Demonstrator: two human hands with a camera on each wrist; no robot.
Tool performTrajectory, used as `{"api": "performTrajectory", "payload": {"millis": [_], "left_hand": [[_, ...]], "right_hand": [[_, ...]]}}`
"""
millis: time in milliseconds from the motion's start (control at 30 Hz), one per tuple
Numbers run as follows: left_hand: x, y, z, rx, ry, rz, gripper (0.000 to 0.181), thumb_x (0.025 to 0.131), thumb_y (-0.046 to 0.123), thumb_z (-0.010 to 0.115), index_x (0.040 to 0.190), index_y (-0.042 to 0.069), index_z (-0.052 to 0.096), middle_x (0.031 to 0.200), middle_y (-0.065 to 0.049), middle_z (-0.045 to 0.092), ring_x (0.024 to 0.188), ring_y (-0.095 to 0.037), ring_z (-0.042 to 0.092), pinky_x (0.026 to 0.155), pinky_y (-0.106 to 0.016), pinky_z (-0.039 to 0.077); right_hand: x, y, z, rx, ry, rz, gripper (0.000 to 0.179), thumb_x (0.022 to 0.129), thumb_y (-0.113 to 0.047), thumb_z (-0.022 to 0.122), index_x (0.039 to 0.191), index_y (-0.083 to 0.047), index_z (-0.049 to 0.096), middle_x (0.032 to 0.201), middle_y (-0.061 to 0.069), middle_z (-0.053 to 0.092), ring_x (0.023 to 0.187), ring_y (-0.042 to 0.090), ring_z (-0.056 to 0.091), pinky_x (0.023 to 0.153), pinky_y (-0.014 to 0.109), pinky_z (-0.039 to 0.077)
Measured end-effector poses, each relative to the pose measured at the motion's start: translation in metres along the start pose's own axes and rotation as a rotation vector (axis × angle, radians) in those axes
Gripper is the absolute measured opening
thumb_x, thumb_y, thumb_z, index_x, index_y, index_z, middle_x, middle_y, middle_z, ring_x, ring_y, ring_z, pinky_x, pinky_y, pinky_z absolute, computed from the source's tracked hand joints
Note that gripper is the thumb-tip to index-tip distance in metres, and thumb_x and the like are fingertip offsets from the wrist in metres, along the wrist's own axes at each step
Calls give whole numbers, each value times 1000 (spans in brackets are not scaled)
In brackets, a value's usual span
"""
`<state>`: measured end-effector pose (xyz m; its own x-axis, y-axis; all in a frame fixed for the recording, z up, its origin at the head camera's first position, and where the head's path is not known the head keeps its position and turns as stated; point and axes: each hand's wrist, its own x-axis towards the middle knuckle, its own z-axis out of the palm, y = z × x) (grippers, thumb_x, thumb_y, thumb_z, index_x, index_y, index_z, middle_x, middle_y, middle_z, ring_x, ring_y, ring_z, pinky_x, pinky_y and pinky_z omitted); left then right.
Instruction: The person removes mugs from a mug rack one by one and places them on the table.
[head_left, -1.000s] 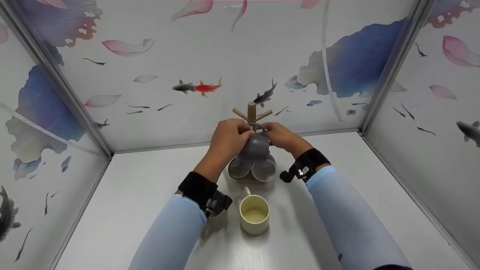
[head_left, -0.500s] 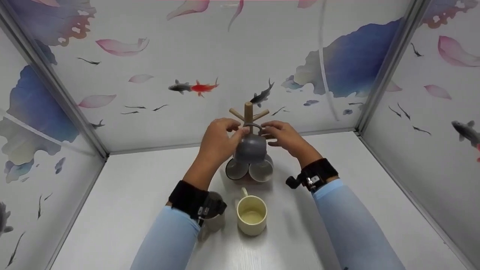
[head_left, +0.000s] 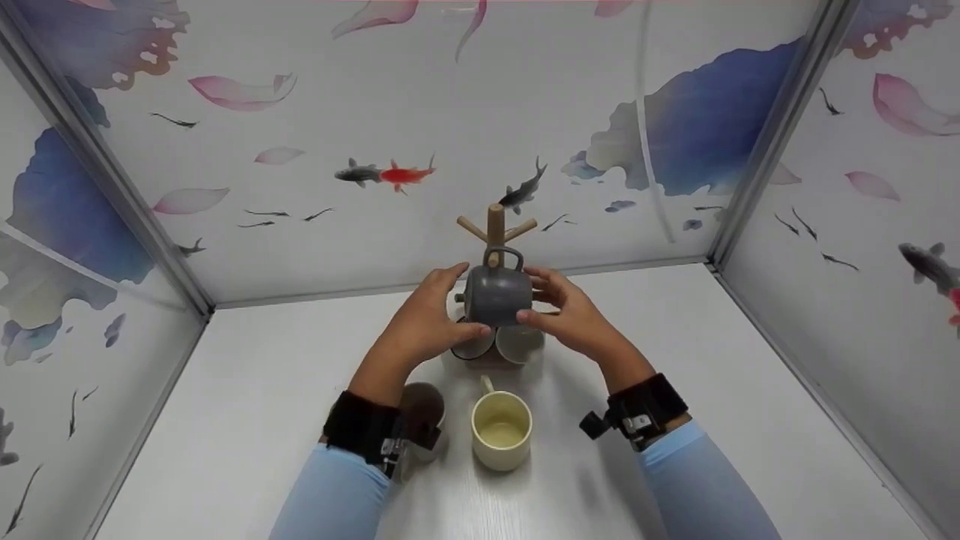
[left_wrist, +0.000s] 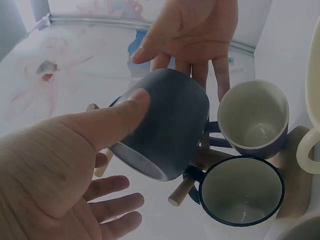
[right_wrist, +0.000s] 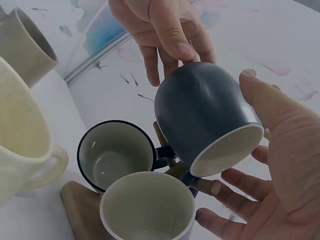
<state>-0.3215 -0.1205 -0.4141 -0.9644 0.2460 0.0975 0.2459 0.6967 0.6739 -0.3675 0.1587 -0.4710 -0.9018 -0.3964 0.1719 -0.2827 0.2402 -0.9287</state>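
A dark blue-grey mug (head_left: 499,296) hangs tilted by its handle on a peg of a wooden mug tree (head_left: 496,225). My left hand (head_left: 427,319) spreads around its left side, the thumb (left_wrist: 122,120) lying over the mug wall and the other fingers apart from it. On the opposite side, my right hand (head_left: 577,319) is spread likewise, with its thumb at the mug's lower right. Below hang two more mugs: one with a dark rim (left_wrist: 242,195) and one pale inside (left_wrist: 253,117). In the head view the blue-grey mug and my hands partly cover them.
A pale yellow mug (head_left: 502,435) stands upright on the white table (head_left: 750,420) in front of the tree. To its left is a greyish-brown mug (head_left: 424,409), partly behind my left wrist strap. Printed panels (head_left: 480,112) enclose the back and sides.
My fingers have left the blue-grey mug's handle. Both hands have moved down to the sides of its body and opened out, while the mug stays hanging on the peg.
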Motion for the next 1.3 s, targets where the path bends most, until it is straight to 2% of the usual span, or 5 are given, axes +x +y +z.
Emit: {"api": "performTrajectory", "payload": {"millis": [267, 467, 733, 1033, 1300], "left_hand": [[3, -2, -2, 35, -39, -4, 108, 93, 29, 96, 181, 25, 33, 181, -10, 42, 166, -34, 47, 133, -59, 43], [10, 3, 0, 24, -71, -10, 110, 93, 26, 97, 181, 21, 32, 181, -11, 42, 166, -35, 47, 134, -58, 42], [13, 4, 1, 23, -57, 31, 102, 94, 20, 95, 178, 12, 37, 176, -13, 49, 162, -35, 52, 134, -55, 43], [0, 8, -6, -22, -14, 45, 101, 92, 18, 97, 176, 13, 42, 172, -11, 54, 159, -34, 56, 131, -55, 48], [-18, 17, -6, -10, 45, 35, 101, 88, 18, 100, 173, 11, 46, 169, -11, 57, 158, -33, 57, 131, -55, 47]], "right_hand": [[4, 1, 8, -104, 24, 18, 106, 93, -22, 97, 178, -13, 35, 175, 21, 51, 164, 43, 49, 132, 66, 43], [6, 1, 10, -108, 24, 28, 106, 93, -22, 98, 178, -12, 35, 175, 20, 51, 165, 44, 48, 133, 67, 40], [5, -2, 10, -85, 27, 19, 105, 91, -20, 99, 176, -10, 39, 173, 19, 55, 166, 45, 45, 135, 68, 35], [0, -15, 10, -93, 30, -20, 102, 88, -20, 101, 174, -15, 46, 169, 13, 60, 167, 41, 46, 137, 64, 34], [-11, -25, 12, -72, 10, -94, 103, 86, -14, 101, 173, -11, 46, 170, 13, 59, 166, 36, 48, 140, 58, 32]]}}
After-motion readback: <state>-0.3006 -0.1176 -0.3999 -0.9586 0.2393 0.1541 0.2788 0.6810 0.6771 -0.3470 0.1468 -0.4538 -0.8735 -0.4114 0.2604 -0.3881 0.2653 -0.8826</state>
